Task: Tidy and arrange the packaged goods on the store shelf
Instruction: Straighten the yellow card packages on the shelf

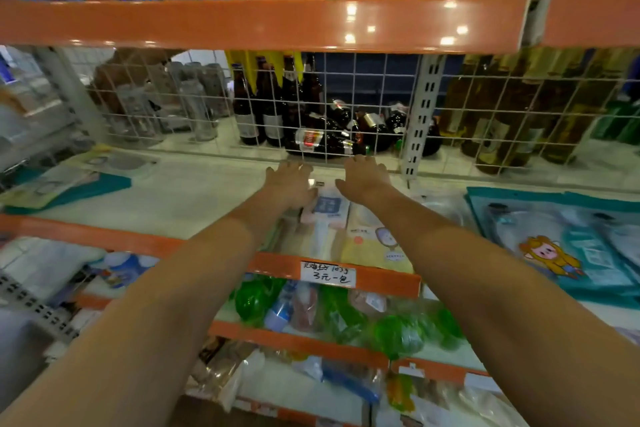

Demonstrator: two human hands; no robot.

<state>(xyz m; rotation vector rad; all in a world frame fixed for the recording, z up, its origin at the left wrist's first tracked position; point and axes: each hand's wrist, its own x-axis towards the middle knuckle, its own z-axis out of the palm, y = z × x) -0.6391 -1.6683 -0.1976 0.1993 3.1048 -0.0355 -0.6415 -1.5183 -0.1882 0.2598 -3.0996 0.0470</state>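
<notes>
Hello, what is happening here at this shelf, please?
A person is reaching deep into a store shelf with both bare arms. The left hand and right hand lie flat at the far end of a pale packet, near the wire grid. Neither hand is clearly gripping anything. Brown bottles lie beyond the grid.
</notes>
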